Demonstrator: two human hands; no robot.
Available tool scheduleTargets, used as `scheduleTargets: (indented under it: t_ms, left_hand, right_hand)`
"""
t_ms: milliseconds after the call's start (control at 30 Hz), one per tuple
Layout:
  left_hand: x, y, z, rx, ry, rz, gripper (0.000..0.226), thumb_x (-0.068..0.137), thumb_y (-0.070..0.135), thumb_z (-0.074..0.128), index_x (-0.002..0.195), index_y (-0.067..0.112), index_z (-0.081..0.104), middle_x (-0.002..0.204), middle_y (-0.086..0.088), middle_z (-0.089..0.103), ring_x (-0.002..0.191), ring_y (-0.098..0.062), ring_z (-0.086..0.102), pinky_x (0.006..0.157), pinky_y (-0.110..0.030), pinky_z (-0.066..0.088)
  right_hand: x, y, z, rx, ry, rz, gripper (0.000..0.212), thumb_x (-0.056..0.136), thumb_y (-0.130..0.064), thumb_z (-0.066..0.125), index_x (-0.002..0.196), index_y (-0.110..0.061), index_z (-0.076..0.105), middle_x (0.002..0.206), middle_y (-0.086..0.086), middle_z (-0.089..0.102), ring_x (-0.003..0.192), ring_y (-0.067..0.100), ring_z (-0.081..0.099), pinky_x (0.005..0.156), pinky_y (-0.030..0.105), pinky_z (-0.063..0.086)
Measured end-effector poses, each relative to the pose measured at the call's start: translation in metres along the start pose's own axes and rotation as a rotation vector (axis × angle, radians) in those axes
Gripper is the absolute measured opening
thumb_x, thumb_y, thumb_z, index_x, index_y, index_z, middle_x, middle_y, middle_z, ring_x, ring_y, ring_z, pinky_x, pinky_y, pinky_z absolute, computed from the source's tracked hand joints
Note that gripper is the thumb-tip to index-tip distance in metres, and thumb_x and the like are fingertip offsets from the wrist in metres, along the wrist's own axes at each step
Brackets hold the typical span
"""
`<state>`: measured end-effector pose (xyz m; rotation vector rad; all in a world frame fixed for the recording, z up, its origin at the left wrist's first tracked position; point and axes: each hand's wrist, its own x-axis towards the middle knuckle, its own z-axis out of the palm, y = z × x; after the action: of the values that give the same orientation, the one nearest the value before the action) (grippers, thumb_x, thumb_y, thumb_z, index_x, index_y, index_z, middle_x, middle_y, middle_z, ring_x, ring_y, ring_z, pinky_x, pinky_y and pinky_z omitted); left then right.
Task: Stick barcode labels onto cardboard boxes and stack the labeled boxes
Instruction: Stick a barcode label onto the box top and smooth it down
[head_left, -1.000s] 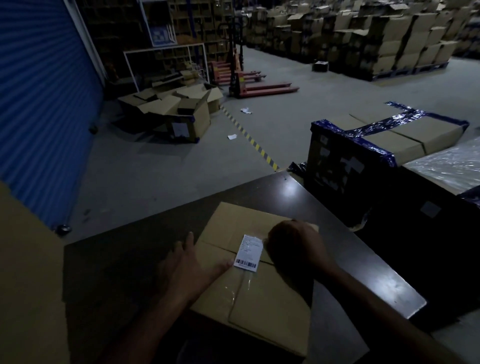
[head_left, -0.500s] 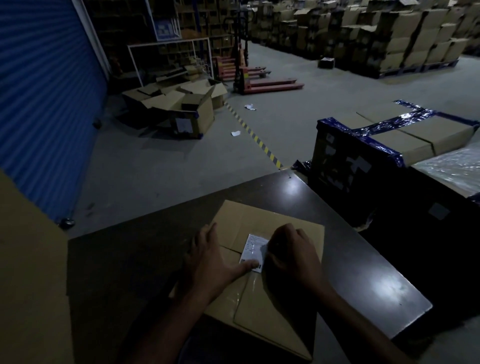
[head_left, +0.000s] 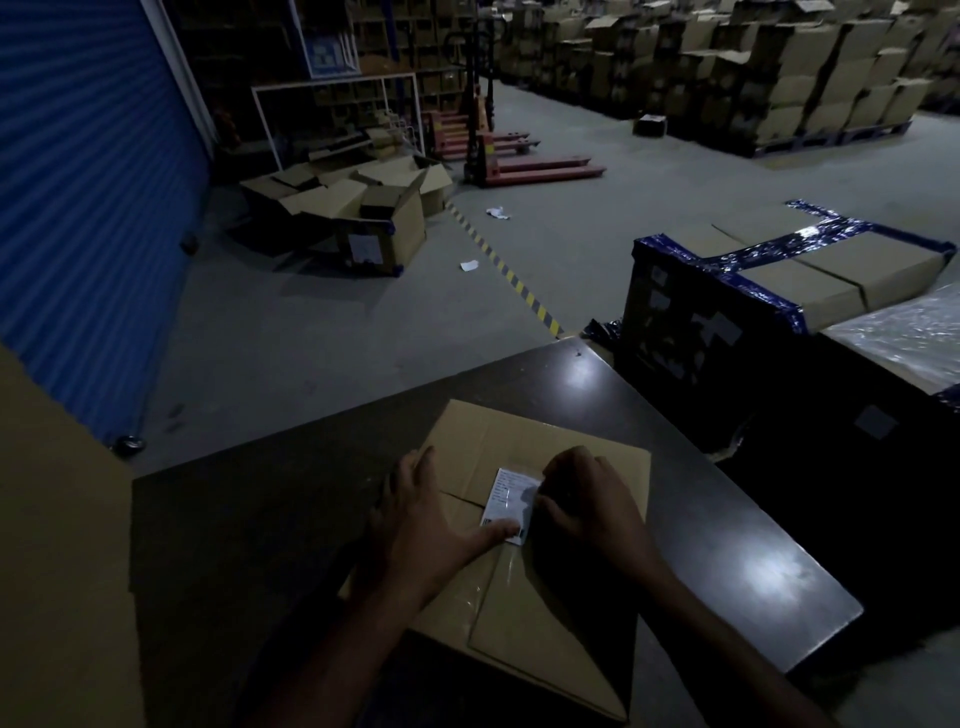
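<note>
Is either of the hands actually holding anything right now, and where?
Nothing is lifted. The left hand presses its thumb on the barcode label's lower edge; the right hand touches its right edge, pressing it onto the cardboard box.

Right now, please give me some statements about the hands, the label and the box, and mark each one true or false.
1. The barcode label lies on top of the cardboard box. True.
2. The left hand presses its thumb on the label's lower edge. True.
3. The right hand is lifted away from the box. False: it rests at the label's right edge.
4. The box stands on the floor. False: it sits on the dark table.
5. A red pallet jack stands on the floor beyond. True.
</note>
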<state>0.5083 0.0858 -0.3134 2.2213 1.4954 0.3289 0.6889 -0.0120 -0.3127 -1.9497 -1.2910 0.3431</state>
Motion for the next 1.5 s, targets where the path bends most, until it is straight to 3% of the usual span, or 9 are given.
scheduleTargets:
  t_ms: [200,367,633,767,900,1000,1167,1333,1500]
  left_hand:
    - [-0.001,0.002,-0.004,-0.047,0.012,-0.01,0.125,0.058,0.088,0.065,0.156,0.029,0.016,0.16,0.006,0.016,0.145,-0.019,0.024,0.113,-0.043,0.029]
    - [0.003,-0.002,-0.006,-0.162,0.012,-0.042,0.102,0.073,0.064,0.075,0.154,0.028,0.025,0.156,0.003,0.026,0.141,-0.021,0.03,0.111,-0.045,0.035]
    - [-0.029,-0.023,-0.004,-0.233,0.081,-0.175,0.121,0.06,0.068,0.081,0.153,0.032,0.012,0.149,0.008,0.011,0.136,-0.026,0.032,0.106,-0.047,0.039]
    - [-0.035,-0.02,-0.003,-0.226,0.109,-0.162,0.12,0.06,0.072,0.078,0.153,0.032,0.013,0.148,0.006,0.015,0.136,-0.027,0.032,0.107,-0.046,0.038]
    - [-0.025,-0.015,-0.007,-0.12,0.196,-0.077,0.128,0.056,0.081,0.073,0.155,0.029,0.012,0.159,0.005,0.006,0.144,-0.025,0.017,0.116,-0.051,0.024]
    - [-0.009,-0.003,-0.007,-0.106,0.135,-0.012,0.133,0.057,0.084,0.069,0.158,0.029,0.003,0.166,0.004,-0.005,0.152,-0.019,-0.004,0.123,-0.052,0.01]
    - [0.001,0.0,0.0,-0.043,0.061,0.041,0.136,0.047,0.098,0.044,0.157,0.029,0.006,0.166,0.005,-0.001,0.152,-0.013,-0.011,0.123,-0.052,0.008]
    - [0.001,-0.002,0.001,0.009,0.084,0.057,0.134,0.046,0.1,0.035,0.156,0.027,0.013,0.167,0.005,0.002,0.152,-0.014,-0.007,0.122,-0.053,0.012]
    - [0.0,-0.002,0.002,0.018,0.081,0.053,0.134,0.047,0.1,0.037,0.156,0.026,0.016,0.167,0.005,0.004,0.153,-0.015,-0.006,0.122,-0.053,0.014]
  right_hand:
    - [-0.041,0.002,0.006,-0.218,0.243,0.056,0.019,0.082,-0.029,0.073,0.096,-0.031,0.062,0.104,-0.015,0.062,0.108,0.017,0.05,0.088,0.036,0.03]
    - [-0.061,0.007,0.013,-0.265,0.229,0.008,0.035,0.08,-0.046,0.052,0.108,-0.029,0.067,0.127,-0.01,0.062,0.124,0.02,0.051,0.092,0.047,0.041]
    - [0.023,0.035,-0.019,-0.154,-0.202,-0.215,0.04,0.08,-0.047,0.057,0.116,-0.032,0.067,0.128,-0.014,0.061,0.12,0.011,0.054,0.099,0.045,0.046]
    - [0.039,0.023,-0.024,-0.239,-0.262,-0.197,0.043,0.081,-0.049,0.049,0.117,-0.032,0.067,0.128,-0.013,0.062,0.12,0.009,0.052,0.107,0.043,0.039]
    - [0.015,0.0,-0.004,-0.155,-0.136,-0.136,0.025,0.083,-0.043,0.059,0.102,-0.031,0.069,0.098,-0.019,0.061,0.104,0.009,0.056,0.083,0.027,0.042]
    - [-0.017,-0.015,0.01,-0.106,0.008,-0.133,0.031,0.078,-0.026,0.075,0.106,-0.03,0.066,0.1,-0.022,0.058,0.097,0.005,0.044,0.078,0.021,0.038]
    - [-0.016,-0.013,0.013,-0.035,-0.035,-0.026,0.025,0.078,-0.039,0.074,0.1,-0.039,0.061,0.096,-0.02,0.05,0.093,-0.003,0.045,0.066,0.004,0.032]
    - [-0.006,-0.002,0.016,0.003,-0.035,-0.003,0.027,0.084,-0.032,0.071,0.11,-0.03,0.063,0.106,-0.009,0.061,0.089,-0.011,0.045,0.071,-0.001,0.033]
    - [-0.004,0.005,0.015,-0.004,-0.097,0.006,0.031,0.08,-0.024,0.071,0.108,-0.032,0.061,0.105,-0.006,0.064,0.097,0.007,0.058,0.082,0.017,0.048]
